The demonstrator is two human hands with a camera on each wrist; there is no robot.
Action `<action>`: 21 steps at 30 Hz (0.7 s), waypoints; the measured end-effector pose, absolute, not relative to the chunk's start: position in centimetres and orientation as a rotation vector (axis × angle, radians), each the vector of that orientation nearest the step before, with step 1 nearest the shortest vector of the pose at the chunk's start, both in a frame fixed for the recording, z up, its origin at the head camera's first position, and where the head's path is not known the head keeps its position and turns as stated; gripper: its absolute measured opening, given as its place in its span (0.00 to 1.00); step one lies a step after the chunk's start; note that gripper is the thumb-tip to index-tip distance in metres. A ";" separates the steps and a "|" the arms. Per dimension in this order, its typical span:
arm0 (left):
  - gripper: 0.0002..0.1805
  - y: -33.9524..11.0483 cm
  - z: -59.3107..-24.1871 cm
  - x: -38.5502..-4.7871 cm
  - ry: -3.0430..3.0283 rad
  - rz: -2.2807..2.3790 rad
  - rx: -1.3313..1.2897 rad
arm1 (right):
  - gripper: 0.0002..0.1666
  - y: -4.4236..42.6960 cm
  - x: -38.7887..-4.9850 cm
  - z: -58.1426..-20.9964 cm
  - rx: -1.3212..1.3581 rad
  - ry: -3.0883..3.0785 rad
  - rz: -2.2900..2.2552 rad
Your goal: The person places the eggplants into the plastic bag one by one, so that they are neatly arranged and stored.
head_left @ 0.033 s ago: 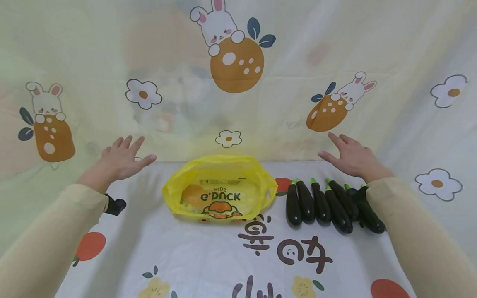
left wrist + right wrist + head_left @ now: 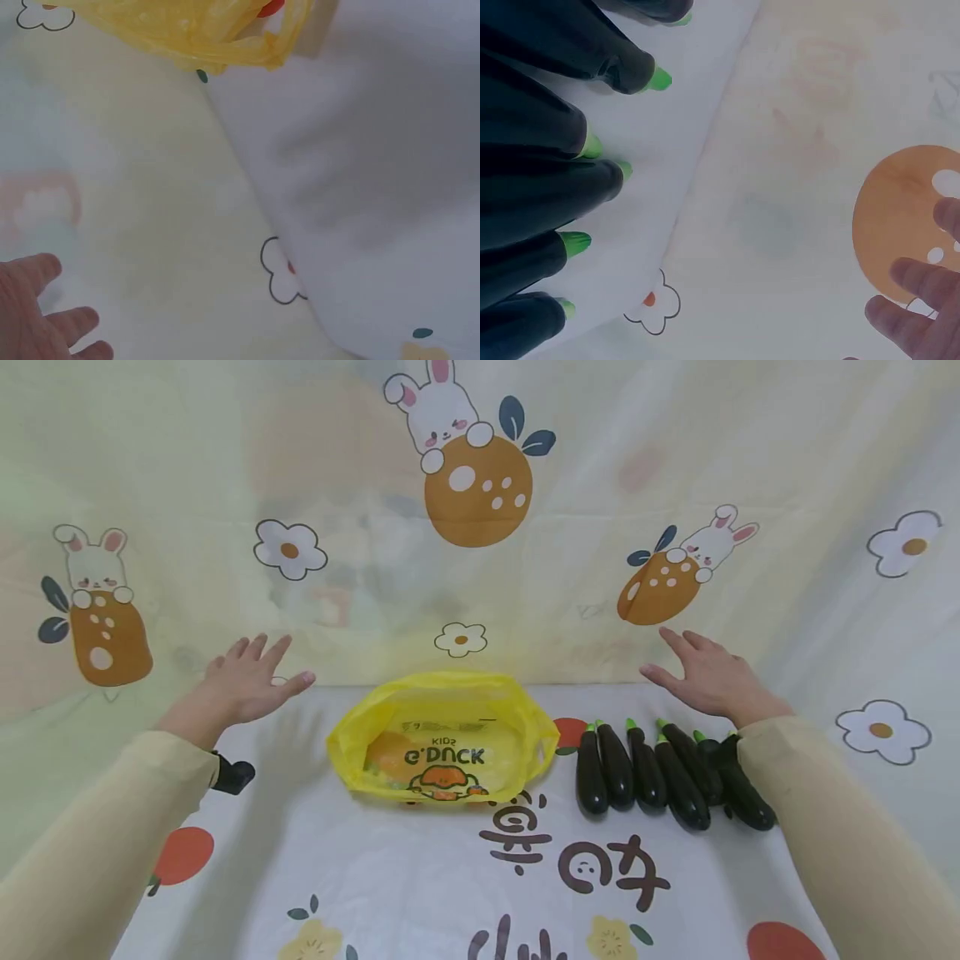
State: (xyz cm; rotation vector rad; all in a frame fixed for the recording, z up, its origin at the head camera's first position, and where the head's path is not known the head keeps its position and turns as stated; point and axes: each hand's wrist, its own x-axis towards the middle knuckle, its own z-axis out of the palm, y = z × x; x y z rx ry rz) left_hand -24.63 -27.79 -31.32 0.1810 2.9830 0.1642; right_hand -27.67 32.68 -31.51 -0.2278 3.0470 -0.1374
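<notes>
My L hand (image 2: 242,685) & R hand (image 2: 712,682): spread, empty. Risk: yellow plastic bag (image 2: 442,739) may slump, eggplants (image 2: 645,770) roll, if bumped.

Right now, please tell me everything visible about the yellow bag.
The yellow bag looks like thin, translucent plastic, wrinkled and spread wide open. Dark lettering, "G.DUCK" and "KIDS", appears flipped in the head view, above an orange cartoon print. It rests on the white cloth, left of the dark eggplants, touching neither them nor the left hand or right hand.
</notes>
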 end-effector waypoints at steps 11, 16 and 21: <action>0.42 -27.8 -33.4 -23.5 2.910 0.758 0.297 | 0.53 31.9 -27.7 -32.9 -0.315 3.060 -0.297; 0.29 -25.9 -38.1 -22.2 2.761 1.265 0.412 | 0.47 32.6 -26.6 -34.0 -0.330 3.081 -0.544; 0.27 -24.1 -42.3 -20.5 2.630 1.647 0.383 | 0.44 33.1 -24.8 -35.5 -0.324 3.127 -0.736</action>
